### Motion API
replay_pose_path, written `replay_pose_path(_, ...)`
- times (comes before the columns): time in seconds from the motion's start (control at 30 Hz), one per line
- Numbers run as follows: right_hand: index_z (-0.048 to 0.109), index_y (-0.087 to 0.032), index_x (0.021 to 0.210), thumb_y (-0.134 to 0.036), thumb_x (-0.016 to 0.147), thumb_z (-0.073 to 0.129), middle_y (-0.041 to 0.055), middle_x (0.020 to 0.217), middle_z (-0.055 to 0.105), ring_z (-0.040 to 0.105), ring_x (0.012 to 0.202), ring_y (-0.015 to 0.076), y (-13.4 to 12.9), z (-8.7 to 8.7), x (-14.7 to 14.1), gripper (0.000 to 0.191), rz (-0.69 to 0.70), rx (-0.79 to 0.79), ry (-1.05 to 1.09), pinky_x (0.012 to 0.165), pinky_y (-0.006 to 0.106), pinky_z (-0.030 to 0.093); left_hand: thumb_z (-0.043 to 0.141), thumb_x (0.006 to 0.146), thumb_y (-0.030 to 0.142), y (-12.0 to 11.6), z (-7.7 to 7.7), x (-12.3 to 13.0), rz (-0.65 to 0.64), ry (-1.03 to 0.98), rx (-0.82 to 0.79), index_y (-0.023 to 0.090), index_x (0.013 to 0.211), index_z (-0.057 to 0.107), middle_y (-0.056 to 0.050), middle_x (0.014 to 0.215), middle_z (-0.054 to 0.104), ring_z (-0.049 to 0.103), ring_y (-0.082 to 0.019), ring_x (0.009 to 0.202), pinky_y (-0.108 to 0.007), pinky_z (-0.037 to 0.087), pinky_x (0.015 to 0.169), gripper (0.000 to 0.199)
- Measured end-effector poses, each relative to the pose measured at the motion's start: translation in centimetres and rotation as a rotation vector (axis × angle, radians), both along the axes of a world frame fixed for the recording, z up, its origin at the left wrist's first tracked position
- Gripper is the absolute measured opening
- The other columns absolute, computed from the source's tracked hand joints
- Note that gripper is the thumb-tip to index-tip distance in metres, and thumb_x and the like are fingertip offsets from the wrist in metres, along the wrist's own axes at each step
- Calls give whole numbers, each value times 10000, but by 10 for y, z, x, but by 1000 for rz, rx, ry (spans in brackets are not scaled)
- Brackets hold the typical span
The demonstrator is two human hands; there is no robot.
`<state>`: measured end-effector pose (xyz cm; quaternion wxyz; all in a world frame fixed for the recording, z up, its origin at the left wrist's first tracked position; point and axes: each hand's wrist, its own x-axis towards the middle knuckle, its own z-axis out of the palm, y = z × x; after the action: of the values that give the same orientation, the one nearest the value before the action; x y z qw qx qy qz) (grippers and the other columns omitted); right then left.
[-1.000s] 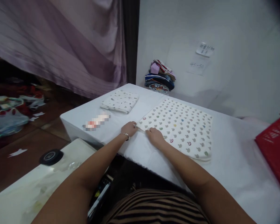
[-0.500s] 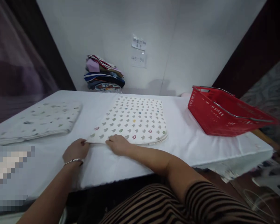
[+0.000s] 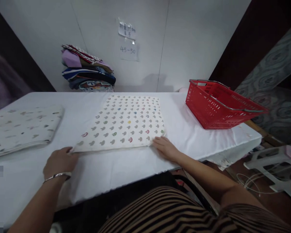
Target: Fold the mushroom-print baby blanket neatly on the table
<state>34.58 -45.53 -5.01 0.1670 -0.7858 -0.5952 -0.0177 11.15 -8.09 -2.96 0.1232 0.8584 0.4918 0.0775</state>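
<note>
A white folded cloth (image 3: pixel 122 124) printed with small mushrooms lies flat in the middle of the table. At its near left corner, my left hand (image 3: pixel 60 163), with a silver bangle on the wrist, is closed with the corner between thumb and fingers. My right hand (image 3: pixel 167 148) rests near the front right corner. Its fingers lie stretched out on the cloth's edge; the thumb is hard to see. To the left lies a second folded white cloth (image 3: pixel 26 127) with a scattered print, touched by neither hand.
A red plastic basket (image 3: pixel 223 108) with metal handles stands on the right of the white-covered table (image 3: pixel 106 171). Behind the table's far left edge rises a stack of folded fabrics (image 3: pixel 87 69). Paper signs (image 3: pixel 128 50) hang on the wall. A white stool (image 3: pixel 276 166) stands at the right.
My right hand has slid right along the cloth's front edge, from near the left part to the right corner. My left hand still holds the left corner. The camera view has shifted.
</note>
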Motion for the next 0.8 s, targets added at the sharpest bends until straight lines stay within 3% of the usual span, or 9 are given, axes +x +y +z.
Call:
replay_pose_path(0.07, 589, -232, 1163, -190, 874, 439, 82, 1276, 553, 414, 1252, 207, -22, 0, 11, 328, -177, 132, 129, 1000, 445, 354, 479, 710, 268, -21, 6, 17, -19, 0, 128, 250, 1068, 550, -18, 1234, 576, 488, -319, 1173, -490, 438, 936, 365)
replay_pose_path(0.13, 612, -215, 1095, -205, 856, 459, 92, 1182, 608, 535, 1116, 206, -33, -1, 19, 284, -425, 320, 422, 903, 406, 454, 455, 744, 201, -56, 13, 43, -248, -115, 181, 229, 1070, 567, -14, 1224, 588, 484, -241, 1189, -394, 395, 1008, 347)
replay_pose_path(0.23, 595, -173, 1005, -231, 826, 531, 100, 993, 665, 644, 780, 171, -32, 0, 25, 199, -717, 501, 1057, 666, 320, 540, 462, 834, 336, -123, 17, 90, -649, -222, 74, 229, 1017, 611, -19, 1074, 655, 558, -191, 1053, -321, 416, 955, 259)
replay_pose_path(0.3, 580, -150, 944, -216, 810, 568, 93, 894, 673, 636, 634, 143, -25, 2, 27, 151, -756, 500, 1372, 563, 278, 536, 482, 846, 413, -167, 16, 122, -827, -235, -8, 238, 985, 631, -21, 1033, 664, 573, -187, 998, -323, 422, 913, 269)
replay_pose_path(0.37, 577, -136, 880, -208, 819, 567, 82, 822, 674, 627, 577, 125, -18, 5, 27, 95, -725, 463, 1523, 522, 250, 529, 518, 830, 444, -202, 12, 149, -942, -236, -54, 233, 990, 634, -35, 1031, 661, 570, -194, 996, -321, 421, 886, 289)
replay_pose_path(0.47, 576, -125, 827, -227, 841, 554, 72, 750, 676, 617, 531, 107, -10, 7, 28, 105, -677, 416, 1602, 480, 211, 515, 537, 817, 439, -231, 4, 182, -978, -157, -62, 210, 1003, 629, -68, 1019, 653, 575, -217, 975, -331, 428, 824, 309)
replay_pose_path(0.6, 574, -125, 813, -268, 825, 578, 53, 679, 660, 604, 489, 104, -7, 5, 32, 144, -701, 370, 1602, 440, 199, 495, 453, 861, 372, -237, -5, 204, -908, -42, -100, 208, 867, 650, -70, 981, 654, 592, -202, 918, -311, 430, 729, 256)
replay_pose_path(0.7, 548, -160, 784, -280, 800, 578, -10, 581, 603, 553, 430, 94, -8, 1, 36, 125, -745, 440, 1373, 385, 184, 427, 421, 872, 392, -233, -9, 208, -860, -35, -176, 221, 828, 655, -54, 960, 665, 599, -188, 882, -301, 422, 692, 293)
replay_pose_path(0.8, 579, -184, 865, -260, 788, 540, -58, 554, 559, 493, 410, 80, -10, -3, 38, 115, -644, 448, 1043, 395, 181, 375, 425, 864, 408, -230, -11, 206, -846, -67, -231, 224, 795, 657, -43, 923, 674, 599, -181, 843, -292, 410, 674, 304)
